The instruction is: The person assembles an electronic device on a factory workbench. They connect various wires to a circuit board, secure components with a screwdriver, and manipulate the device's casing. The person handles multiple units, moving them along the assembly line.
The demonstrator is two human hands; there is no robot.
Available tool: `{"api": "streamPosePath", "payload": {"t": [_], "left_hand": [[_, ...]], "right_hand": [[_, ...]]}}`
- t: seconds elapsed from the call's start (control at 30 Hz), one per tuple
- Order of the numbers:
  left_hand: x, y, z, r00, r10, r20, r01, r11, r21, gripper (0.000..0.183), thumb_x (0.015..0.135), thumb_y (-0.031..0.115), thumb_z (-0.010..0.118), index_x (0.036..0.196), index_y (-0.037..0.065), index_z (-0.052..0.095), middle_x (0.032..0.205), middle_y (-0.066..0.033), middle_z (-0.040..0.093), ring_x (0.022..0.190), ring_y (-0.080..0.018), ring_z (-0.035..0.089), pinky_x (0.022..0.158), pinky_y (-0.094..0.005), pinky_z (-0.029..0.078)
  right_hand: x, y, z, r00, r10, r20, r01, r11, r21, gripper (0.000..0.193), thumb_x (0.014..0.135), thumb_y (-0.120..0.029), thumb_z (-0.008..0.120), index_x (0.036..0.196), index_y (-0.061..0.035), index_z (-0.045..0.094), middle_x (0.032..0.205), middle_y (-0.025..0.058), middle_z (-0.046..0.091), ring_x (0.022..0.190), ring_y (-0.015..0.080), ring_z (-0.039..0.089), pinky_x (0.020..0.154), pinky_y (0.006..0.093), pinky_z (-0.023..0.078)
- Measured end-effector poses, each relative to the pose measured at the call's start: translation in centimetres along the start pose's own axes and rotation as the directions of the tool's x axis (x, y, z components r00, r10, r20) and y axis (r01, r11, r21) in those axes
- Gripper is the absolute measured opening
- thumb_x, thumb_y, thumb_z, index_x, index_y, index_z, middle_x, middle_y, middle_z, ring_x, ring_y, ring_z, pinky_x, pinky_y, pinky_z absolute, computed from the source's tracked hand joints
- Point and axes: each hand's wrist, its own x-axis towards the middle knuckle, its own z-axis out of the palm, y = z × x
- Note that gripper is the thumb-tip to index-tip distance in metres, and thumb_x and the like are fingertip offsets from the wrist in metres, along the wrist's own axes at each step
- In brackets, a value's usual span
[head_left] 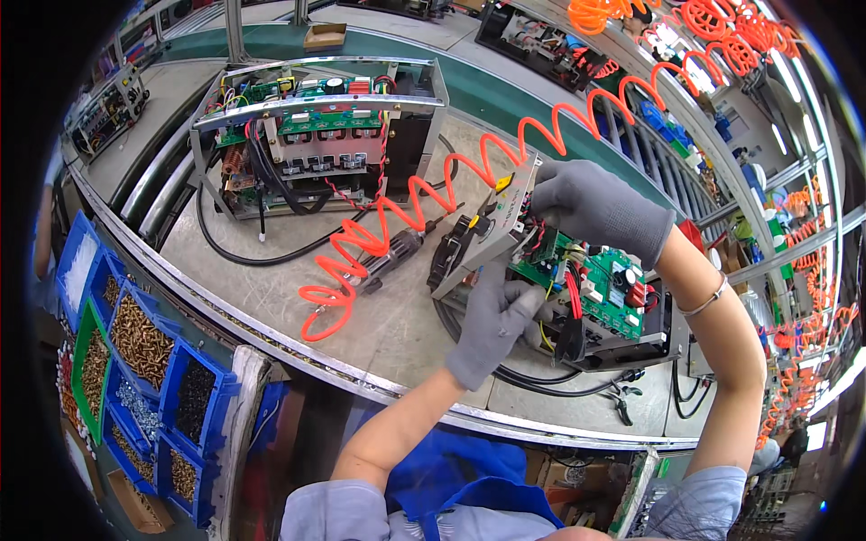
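A tilted grey front panel (494, 233) with a black knob stands at the left end of an open electronics unit with green circuit boards (615, 293). My gloved right hand (600, 209) is closed over the panel's upper end, its fingertips partly hidden behind it. Lower down, my gloved left hand (494, 326) has its fingers curled by the panel's bottom edge, close to a yellow-green wire (545, 332). What those fingers hold, if anything, is hidden. Red and black wires (574, 296) run between the panel and the boards.
A second open-framed unit (320, 144) stands at the back left. An air screwdriver (397, 257) on a coiled orange hose (492, 149) lies mid-bench. Pliers (622, 404) rest near the front edge. Blue bins of screws (140, 338) hang at the left; black cables cross the bench.
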Motion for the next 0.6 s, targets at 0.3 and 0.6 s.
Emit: {"api": "streamPosePath", "payload": {"t": [0.3, 0.6], "left_hand": [[1.8, -4.0, -0.9, 0.972, -0.188, -0.143, 0.077, 0.824, -0.562, 0.018, 0.099, 0.028, 0.053, 0.093, 0.012, 0.058, 0.065, -0.0027, 0.060, 0.043, -0.0111, 0.051, 0.038, -0.0238, 0.039], [2.3, -3.1, -1.7, 0.983, -0.183, 0.013, 0.139, 0.697, -0.703, 0.017, 0.103, 0.027, 0.043, 0.102, 0.014, 0.054, 0.055, 0.0023, 0.041, 0.035, -0.0082, 0.034, 0.036, -0.0234, 0.031]], "right_hand": [[0.9, -1.9, -0.7, 0.995, 0.044, 0.088, -0.039, 0.998, -0.056, 0.024, 0.075, -0.003, 0.059, 0.096, -0.0048, 0.073, 0.087, 0.0155, 0.068, 0.084, 0.0336, 0.066, 0.076, 0.0414, 0.053], [-0.6, -1.9, 1.9, 0.952, 0.276, 0.135, -0.297, 0.715, 0.634, 0.022, 0.080, -0.005, 0.061, 0.099, -0.0013, 0.070, 0.083, 0.0143, 0.070, 0.073, 0.0210, 0.067, 0.072, 0.0327, 0.053]]}}
